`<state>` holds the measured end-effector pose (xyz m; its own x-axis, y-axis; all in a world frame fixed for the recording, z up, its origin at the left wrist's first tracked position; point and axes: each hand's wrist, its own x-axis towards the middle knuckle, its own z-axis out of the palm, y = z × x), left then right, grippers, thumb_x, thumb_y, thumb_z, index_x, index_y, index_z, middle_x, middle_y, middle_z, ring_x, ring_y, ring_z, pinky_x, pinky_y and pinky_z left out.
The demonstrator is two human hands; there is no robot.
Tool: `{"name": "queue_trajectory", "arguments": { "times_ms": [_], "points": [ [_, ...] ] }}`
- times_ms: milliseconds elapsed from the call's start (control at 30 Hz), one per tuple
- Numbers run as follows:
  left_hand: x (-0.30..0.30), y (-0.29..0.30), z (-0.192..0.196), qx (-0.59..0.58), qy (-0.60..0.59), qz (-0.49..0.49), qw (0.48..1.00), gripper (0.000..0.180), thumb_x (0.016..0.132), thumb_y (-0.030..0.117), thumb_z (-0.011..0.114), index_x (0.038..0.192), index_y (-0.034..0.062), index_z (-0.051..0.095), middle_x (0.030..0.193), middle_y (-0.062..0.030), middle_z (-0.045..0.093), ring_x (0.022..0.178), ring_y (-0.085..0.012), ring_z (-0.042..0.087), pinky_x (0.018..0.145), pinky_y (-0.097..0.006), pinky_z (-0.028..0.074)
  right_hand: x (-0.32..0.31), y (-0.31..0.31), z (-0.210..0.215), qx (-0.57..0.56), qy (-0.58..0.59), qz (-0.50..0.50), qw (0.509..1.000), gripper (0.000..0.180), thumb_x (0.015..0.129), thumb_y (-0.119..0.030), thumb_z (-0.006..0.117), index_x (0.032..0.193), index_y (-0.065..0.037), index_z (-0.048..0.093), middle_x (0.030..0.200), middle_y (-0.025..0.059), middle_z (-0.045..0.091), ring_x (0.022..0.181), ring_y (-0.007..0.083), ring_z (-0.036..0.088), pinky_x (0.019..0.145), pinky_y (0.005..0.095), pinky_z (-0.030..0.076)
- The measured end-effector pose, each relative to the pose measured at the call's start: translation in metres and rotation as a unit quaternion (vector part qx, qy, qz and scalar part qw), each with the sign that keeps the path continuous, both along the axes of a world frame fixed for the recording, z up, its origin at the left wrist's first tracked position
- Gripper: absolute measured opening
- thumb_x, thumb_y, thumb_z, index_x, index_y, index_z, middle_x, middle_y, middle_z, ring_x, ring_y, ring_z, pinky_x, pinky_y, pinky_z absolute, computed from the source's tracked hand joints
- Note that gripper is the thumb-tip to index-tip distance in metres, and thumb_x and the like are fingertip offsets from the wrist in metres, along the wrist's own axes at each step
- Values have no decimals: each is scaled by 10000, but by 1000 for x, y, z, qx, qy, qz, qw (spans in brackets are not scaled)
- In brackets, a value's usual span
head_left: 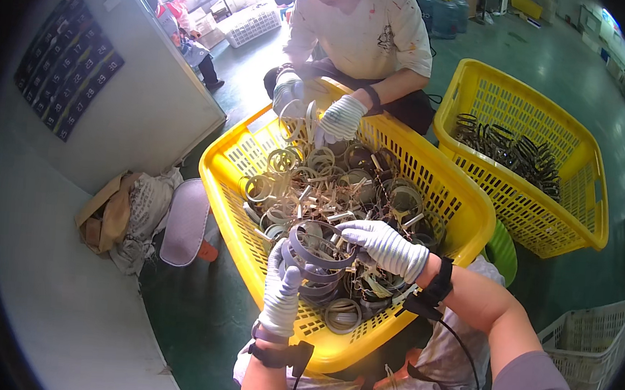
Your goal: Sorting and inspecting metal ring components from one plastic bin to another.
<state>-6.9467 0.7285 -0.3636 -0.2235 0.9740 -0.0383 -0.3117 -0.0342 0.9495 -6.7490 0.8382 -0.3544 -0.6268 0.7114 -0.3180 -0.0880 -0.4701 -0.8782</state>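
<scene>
Gloved in striped white, my left hand (281,294) is closed around the left side of a grey ring-shaped band (315,258), with more grey bands stacked just beneath it. My right hand (388,247), also gloved, grips the same band's right edge between thumb and fingers. Both hands are over the near part of a large yellow plastic basket (345,357). Inside lie many loose rings, thin wires and short white pieces (340,216). One pale coiled ring (343,316) rests by the near wall. Dark straps with cables circle my wrists.
Across the basket, another person (367,32) in gloves handles pale rings. A second yellow basket (584,141) at right holds dark rings. A green tub (500,253) and a white crate (593,323) stand right; a stool (185,222) and sacks (148,209) left, near a wall.
</scene>
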Motion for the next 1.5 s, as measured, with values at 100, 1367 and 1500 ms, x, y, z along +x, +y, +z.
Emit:
{"name": "queue_trajectory", "arguments": {
  "times_ms": [100, 1367, 1500],
  "points": [
    [3, -1, 4, 15, 37, -11, 999, 1001, 662, 680, 716, 1360, 35, 400, 1262, -76, 528, 1159, -191, 514, 1001, -346, 420, -1, 0, -3, -29, 26, -6, 999, 268, 934, -215, 580, 1139, -49, 634, 694, -7, 589, 465, 53, 449, 405, 205, 321],
    [18, -12, 26, 39, -91, -35, 994, 956, 754, 690, 621, 1405, 51, 334, 1311, -70, 466, 1191, -198, 482, 995, -349, 419, -22, -60, -68, 89, 69, 215, 970, 352, 902, -213, 639, 1229, -95, 584, 1120, -17, 613, 972, 90, 531, 812, 271, 483],
    [27, -13, 46, 51, -95, -37, 993, 951, 762, 682, 620, 1408, 51, 323, 1302, -76, 478, 1186, -197, 489, 1001, -358, 419, -34, -61, -56, 282, 68, 204, 935, 314, 844, -44, 624, 1157, -44, 595, 1113, 48, 623, 976, 122, 528, 891, 299, 467]
  ]
}}
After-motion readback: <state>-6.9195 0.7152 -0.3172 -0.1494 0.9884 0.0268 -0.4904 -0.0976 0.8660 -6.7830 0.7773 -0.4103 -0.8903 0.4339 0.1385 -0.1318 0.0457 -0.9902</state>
